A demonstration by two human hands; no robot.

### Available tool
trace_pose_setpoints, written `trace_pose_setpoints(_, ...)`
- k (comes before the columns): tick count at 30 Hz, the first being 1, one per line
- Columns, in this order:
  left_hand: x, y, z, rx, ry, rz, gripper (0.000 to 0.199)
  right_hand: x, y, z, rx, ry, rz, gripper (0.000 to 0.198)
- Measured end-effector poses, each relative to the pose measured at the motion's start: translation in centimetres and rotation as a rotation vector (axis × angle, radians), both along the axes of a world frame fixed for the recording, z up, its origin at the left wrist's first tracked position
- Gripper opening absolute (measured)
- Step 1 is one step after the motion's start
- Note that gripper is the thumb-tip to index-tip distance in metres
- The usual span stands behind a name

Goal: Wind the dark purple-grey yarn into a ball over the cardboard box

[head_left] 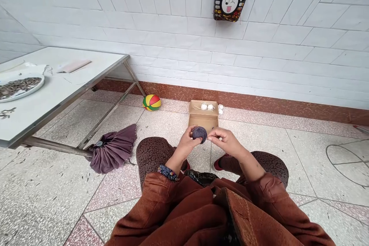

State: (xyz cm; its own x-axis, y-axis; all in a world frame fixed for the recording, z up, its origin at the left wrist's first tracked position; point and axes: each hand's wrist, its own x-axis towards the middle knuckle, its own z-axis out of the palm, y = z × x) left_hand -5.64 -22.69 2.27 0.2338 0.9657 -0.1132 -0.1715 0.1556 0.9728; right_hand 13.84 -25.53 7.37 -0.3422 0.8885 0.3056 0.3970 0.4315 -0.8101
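A dark purple-grey ball of yarn (199, 133) is held in front of my knees. My left hand (187, 142) is closed around its left and lower side, with the thumb in front. Just right of the ball, my right hand (225, 140) pinches with thumb and forefinger what looks like a strand of the yarn. The strand itself is too thin to make out clearly. Beyond both hands, an open cardboard box (203, 120) rests on the floor, and white balls of thread (207, 106) lie at its far side.
On the left stands a metal-framed table (95, 71) bearing a plate of seeds (43, 80). A folded purple umbrella (115, 148) leans below it. A colourful ball (151, 102) sits by the wall. A black basket (230, 2) hangs above; a wire ring stand (346, 165) is at right.
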Motion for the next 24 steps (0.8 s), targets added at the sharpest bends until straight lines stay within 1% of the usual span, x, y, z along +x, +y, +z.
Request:
trace_pose_setpoints(2,0.1,-0.5,0.4,0.009,-0.021,-0.128,0.075,0.3,1.3,0.5,0.035,-0.006,-0.049,0.025)
trace_pose_setpoints(3,0.2,-0.7,0.7,0.009,-0.054,-0.182,0.079,0.4,2.0,0.5,0.048,-0.005,-0.080,0.026)
trace_pose_setpoints(5,0.3,-1.1,1.4,0.012,-0.159,-0.248,0.079,0.4,3.1,-0.4,0.059,-0.005,-0.136,0.026)
trace_pose_setpoints(7,0.4,-1.4,2.0,-0.013,-0.291,-0.264,0.073,0.2,3.5,-2.1,0.053,-0.005,-0.187,0.026)
trace_pose_setpoints(9,0.4,-1.4,2.3,-0.079,-0.412,-0.267,0.064,-0.3,3.1,-4.2,0.035,0.005,-0.242,0.027)
trace_pose_setpoints(11,0.4,-1.2,2.4,-0.147,-0.494,-0.239,0.055,-0.8,2.2,-6.3,-0.026,-0.010,-0.228,0.026)
trace_pose_setpoints(13,0.3,-0.7,2.2,-0.175,-0.523,-0.167,0.048,-1.3,0.9,-7.8,-0.084,-0.052,-0.191,0.026)
trace_pose_setpoints(15,0.2,-0.2,1.9,-0.176,-0.502,-0.067,0.041,-1.4,-0.2,-8.5,-0.096,-0.077,-0.138,0.025)
trace_pose_setpoints(17,0.0,0.3,1.5,-0.170,-0.448,0.026,0.039,-1.3,-1.1,-8.1,-0.078,-0.106,-0.081,0.024)
trace_pose_setpoints(19,-0.1,0.6,1.2,-0.167,-0.385,0.094,0.040,-1.1,-1.8,-6.8,-0.050,-0.132,-0.007,0.024)
trace_pose_setpoints(21,-0.2,0.7,1.0,-0.152,-0.324,0.134,0.041,-0.9,-2.3,-4.9,-0.024,-0.137,0.068,0.026)
trace_pose_setpoints(24,-0.2,0.5,0.9,-0.115,-0.232,0.149,0.047,-0.8,-2.3,-1.5,0.024,-0.099,0.086,0.027)
